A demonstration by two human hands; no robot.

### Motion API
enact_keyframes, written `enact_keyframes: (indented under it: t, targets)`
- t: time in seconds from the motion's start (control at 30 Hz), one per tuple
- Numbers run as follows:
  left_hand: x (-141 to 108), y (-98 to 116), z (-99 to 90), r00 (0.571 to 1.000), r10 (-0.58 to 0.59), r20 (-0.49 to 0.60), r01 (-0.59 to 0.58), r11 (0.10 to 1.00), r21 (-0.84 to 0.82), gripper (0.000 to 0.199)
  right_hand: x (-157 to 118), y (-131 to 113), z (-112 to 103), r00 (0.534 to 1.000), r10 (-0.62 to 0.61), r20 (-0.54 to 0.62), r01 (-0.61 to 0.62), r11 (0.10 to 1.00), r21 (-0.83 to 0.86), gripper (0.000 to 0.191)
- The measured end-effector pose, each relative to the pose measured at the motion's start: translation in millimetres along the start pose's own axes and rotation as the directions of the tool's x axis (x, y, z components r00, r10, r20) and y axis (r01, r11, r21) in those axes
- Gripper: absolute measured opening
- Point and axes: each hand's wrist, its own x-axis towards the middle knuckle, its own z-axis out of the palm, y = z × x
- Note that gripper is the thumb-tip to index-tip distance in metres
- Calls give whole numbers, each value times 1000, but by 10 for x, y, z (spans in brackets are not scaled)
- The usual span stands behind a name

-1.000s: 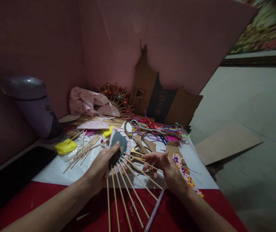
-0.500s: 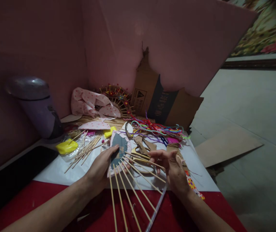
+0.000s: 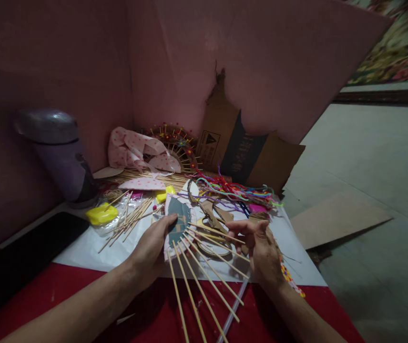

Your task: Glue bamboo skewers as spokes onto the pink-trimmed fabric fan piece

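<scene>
My left hand [image 3: 153, 240] is closed on a half-round cardboard piece [image 3: 178, 221], its thumb pressing the dark blue-grey face. Pink fabric wraps the piece's edge. Thin bamboo sticks [image 3: 204, 269] fan out from its curved side toward me and to the right. My right hand [image 3: 259, 252] is beside the outermost sticks on the right, fingers half bent and apart. The end of the uppermost stick crosses in front of those fingers; no pinch on it shows. Below the fan, a clear rod [image 3: 234, 309] lies over the red surface.
Loose sticks [image 3: 132, 221], yellow lumps [image 3: 102, 214], colourful pipe cleaners [image 3: 232, 188] and scissors [image 3: 214, 247] crowd the white sheet [image 3: 82, 252]. A purple bottle [image 3: 63, 157] and black phone [image 3: 48, 243] stand left. Torn cardboard [image 3: 247, 147] leans behind, beside a decorated stick fan [image 3: 189, 152].
The view has shifted slightly. The stick fan has turned a little, its stick ends swinging to the right and up. My left hand keeps its hold; my right hand stays by the upper sticks.
</scene>
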Motion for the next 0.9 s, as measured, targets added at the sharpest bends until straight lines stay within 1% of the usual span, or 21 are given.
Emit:
enact_keyframes:
  t: [0.07, 0.13, 0.2, 0.27, 0.37, 0.43, 0.5, 0.57, 0.7, 0.8, 0.9]
  targets:
    - [-13, -8, 3, 1000, 24, 20, -25, 998, 56, 18, 2, -2, -9, 998, -58, 13, 59, 997, -51, 69]
    - [-42, -9, 16, 999, 31, 40, -36, 992, 124, 19, -10, -44, -10, 987, -153, 54, 159, 977, -139, 69]
    - [-75, -7, 30, 998, 17, 62, -28, 983, 182, 23, -36, -122, 0, 954, -256, 155, 287, 930, -231, 69]
    - [-103, -8, 37, 995, 7, 96, -29, 972, 231, 28, -71, -211, 18, 905, -314, 288, 393, 876, -280, 70]
    - [-122, -16, 28, 992, 2, 126, -39, 956, 290, 30, -125, -314, 51, 844, -304, 441, 464, 828, -317, 71]
    - [-123, -24, 14, 994, -10, 112, -27, 943, 331, 29, -147, -349, 70, 820, -278, 501, 487, 798, -354, 73]
    - [-121, -33, -1, 996, 0, 90, -34, 926, 376, 28, -152, -361, 84, 801, -276, 531, 519, 763, -387, 73]
    - [-118, -43, -14, 996, 16, 91, -52, 911, 410, 28, -145, -359, 94, 785, -295, 545, 556, 724, -408, 72]
    - [-108, -61, -33, 995, -10, 102, -35, 900, 435, 30, -124, -336, 101, 744, -342, 575, 629, 648, -429, 67]
    - [-97, -71, -36, 995, -18, 102, -27, 906, 422, 29, -116, -320, 99, 737, -339, 585, 638, 635, -435, 67]
    - [-91, -78, -21, 990, -48, 133, -8, 920, 392, 28, -112, -309, 89, 744, -316, 588, 619, 658, -429, 70]
